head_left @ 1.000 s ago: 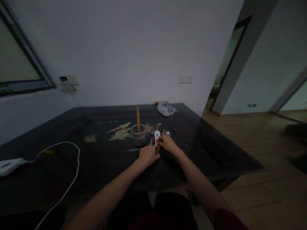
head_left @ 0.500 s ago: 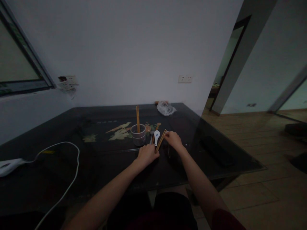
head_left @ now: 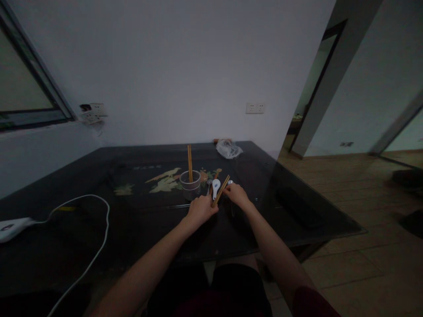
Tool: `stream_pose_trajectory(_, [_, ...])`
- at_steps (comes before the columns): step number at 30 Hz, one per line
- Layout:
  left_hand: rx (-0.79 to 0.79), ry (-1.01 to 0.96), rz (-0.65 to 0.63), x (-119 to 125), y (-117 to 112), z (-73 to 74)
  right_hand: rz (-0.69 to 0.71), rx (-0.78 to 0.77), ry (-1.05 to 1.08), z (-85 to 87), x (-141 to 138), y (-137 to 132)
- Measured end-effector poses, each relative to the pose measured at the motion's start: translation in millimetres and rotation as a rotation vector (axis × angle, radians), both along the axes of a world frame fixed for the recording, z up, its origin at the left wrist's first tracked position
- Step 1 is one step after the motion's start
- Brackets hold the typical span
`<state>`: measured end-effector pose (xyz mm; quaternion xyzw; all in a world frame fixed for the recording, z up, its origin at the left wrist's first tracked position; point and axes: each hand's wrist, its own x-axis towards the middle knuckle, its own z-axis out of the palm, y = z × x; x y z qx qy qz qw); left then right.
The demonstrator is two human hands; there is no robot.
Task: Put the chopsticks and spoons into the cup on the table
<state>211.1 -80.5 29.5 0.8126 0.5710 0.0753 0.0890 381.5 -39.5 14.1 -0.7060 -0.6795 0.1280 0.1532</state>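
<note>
Dim, underexposed; faint glare on dark tabletop [head_left: 142, 229]; wide-angle stretch toward edges.

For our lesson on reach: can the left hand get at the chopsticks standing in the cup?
Probably yes: the upright chopsticks rise well above the nearby cup, though the left hand already holds other chopsticks.

Brown chopsticks [head_left: 221, 190], seemingly wooden, slant together just beside a blue-marked white spoon [head_left: 216, 184].
</note>
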Motion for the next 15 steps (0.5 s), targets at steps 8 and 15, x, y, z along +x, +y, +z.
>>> stream_pose_trajectory(8, [0.115,-0.062,0.015,-1.4,1.1,5.3,0.136,0.130,0.515,-4.1,4.2,11.5])
stream_pose_trajectory(15, [0.165,-0.043,-0.026,-1.6,1.2,4.2,0.174,0.176,1.054,10.4,-4.6,0.0])
